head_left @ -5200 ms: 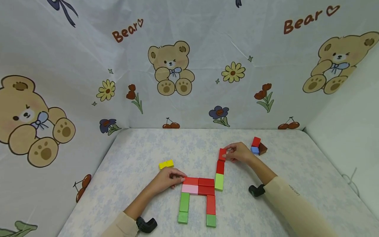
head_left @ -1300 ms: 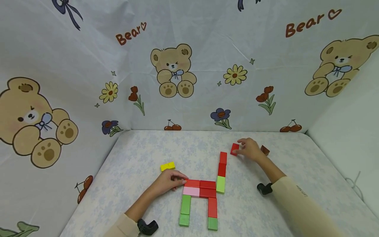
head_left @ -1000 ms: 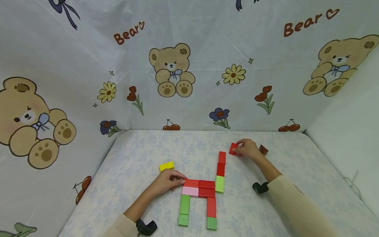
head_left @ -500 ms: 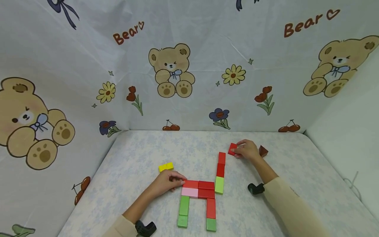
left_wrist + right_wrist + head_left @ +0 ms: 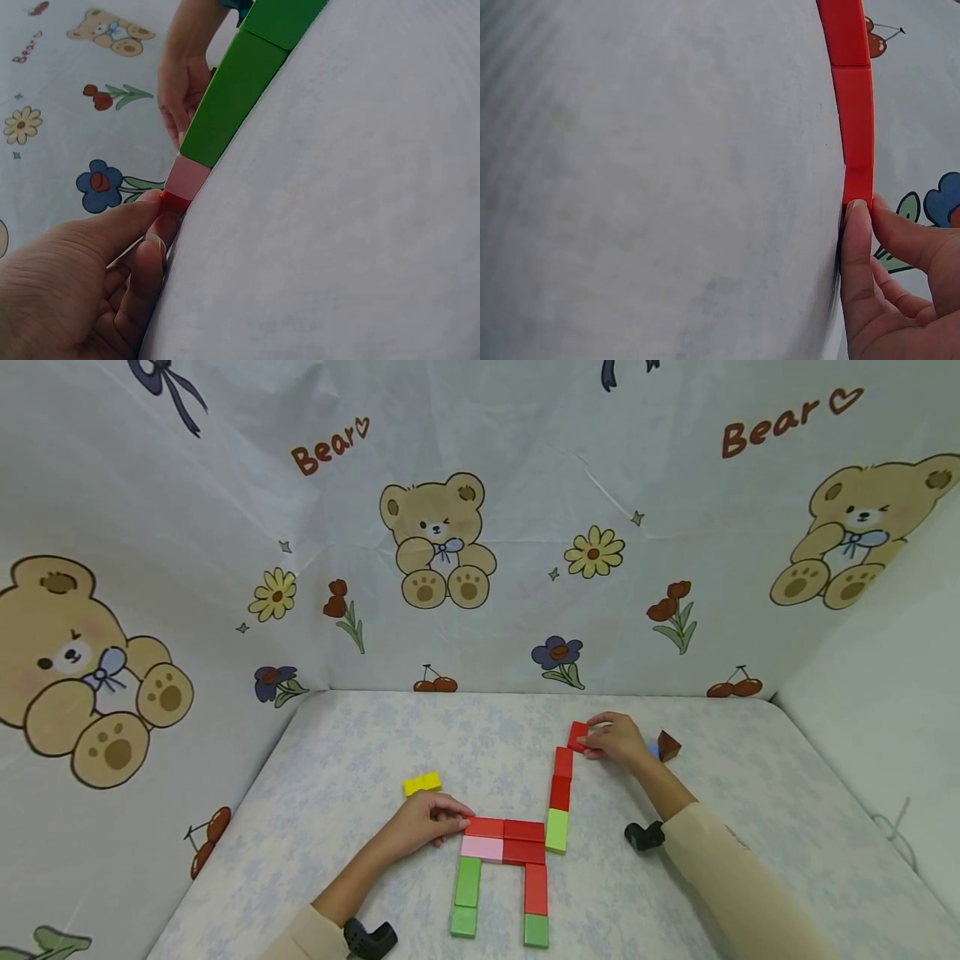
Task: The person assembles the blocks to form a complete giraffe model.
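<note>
On the backdrop cloth (image 5: 517, 452), w/ the middle teddy print (image 5: 445, 541) as ref.: 1st "Bear" wd. (image 5: 322, 449) + heart sign (image 5: 362, 427) are above it, to the left; 2nd "Bear" wd. (image 5: 769, 430) + 2nd heart (image 5: 846, 400) are well to its right, higher. L wrist cam. also shows "Bear" on cloth. Sleeve print (image 5: 738, 837), lower right of teddy: too small to read.

Blocks (image 5: 577, 735): red, pink, green, lime, yellow, blue. Wedge (image 5: 669, 747): brown. Tabletop (image 5: 360, 739): white, blue-mottled. Backdrop (image 5: 517, 443): whitish, bear-and-flower print. Sleeves (image 5: 742, 881): beige.
</note>
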A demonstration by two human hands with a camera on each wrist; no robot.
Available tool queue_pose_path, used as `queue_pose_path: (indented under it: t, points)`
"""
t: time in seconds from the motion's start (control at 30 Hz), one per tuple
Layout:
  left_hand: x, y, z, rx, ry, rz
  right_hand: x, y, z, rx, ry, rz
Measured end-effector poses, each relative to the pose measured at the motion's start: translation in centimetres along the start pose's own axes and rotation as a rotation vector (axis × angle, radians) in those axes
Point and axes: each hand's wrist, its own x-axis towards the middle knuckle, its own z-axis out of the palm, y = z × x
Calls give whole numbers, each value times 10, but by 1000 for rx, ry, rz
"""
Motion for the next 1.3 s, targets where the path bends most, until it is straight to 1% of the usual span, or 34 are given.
queue_pose_path:
  t: [0.1, 0.27, 0.4, 0.57, 0.7, 0.87, 1.07, 1.2, 1.3]
  points:
    - [0, 0, 0, -2, -2, 0, 1, -2, 2, -14, -22, -25]
    - [3, -1, 0, 8, -16, 8, 4, -5, 4, -88, -23, -52]
    - [4, -3, -1, 12, -23, 18, 5, -6, 5, -125, -27, -61]
    - [4, -2, -1, 13, -17, 10, 6, -7, 6, -123, -39, -81]
    - [4, -1, 0, 8, 0, -3, 6, -7, 5, -122, -41, -91]
    - [5, -1, 0, 0, 8, -7, 8, -8, 5, -120, -37, -88]
    - [4, 0, -1, 14, -2, 6, 7, -11, 5, -131, -40, -57]
    - [3, -1, -2, 17, -11, 17, 0, -13, 3, -156, -50, -43]
    - [2, -4, -2, 23, -18, 5, -8, -12, -2, -183, -56, -44]
